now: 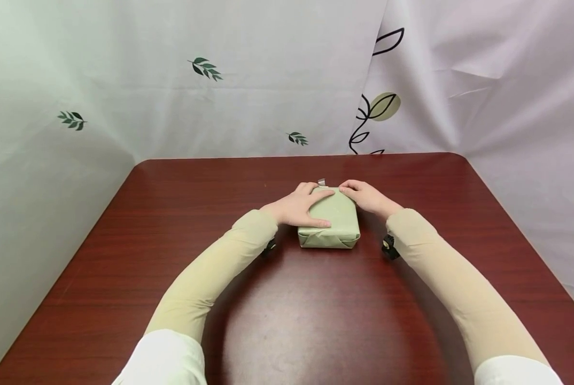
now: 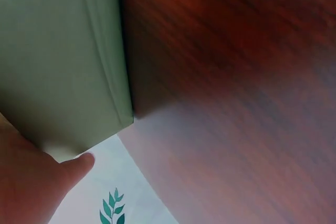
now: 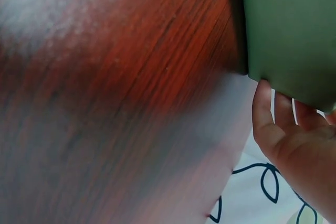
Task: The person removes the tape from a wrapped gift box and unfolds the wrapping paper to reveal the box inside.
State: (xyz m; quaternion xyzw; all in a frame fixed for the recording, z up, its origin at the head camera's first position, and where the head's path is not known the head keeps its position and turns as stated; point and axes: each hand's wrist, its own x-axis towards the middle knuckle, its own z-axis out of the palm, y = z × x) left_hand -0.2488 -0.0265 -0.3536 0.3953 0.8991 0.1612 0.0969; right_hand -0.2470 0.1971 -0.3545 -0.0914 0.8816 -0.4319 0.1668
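Note:
A box wrapped in pale green paper [image 1: 337,216] lies on the table, its folded end flap facing the near side. My left hand [image 1: 299,206] rests spread over the left part of the top, thumb toward the near edge and fingers toward the far one. At the far right corner, my right hand [image 1: 367,197] grips the edge with bent fingers; in the right wrist view its fingertips [image 3: 264,85] touch the box's rim. A small clear strip, like tape [image 1: 322,182], sticks up at the far edge between the hands.
The dark red wood-grain table [image 1: 311,321] has rounded far corners. A white cloth backdrop [image 1: 248,107] with leaf prints hangs behind it and along both sides. A small black device [image 1: 389,247] sits at the right wrist, another [image 1: 269,246] at the left.

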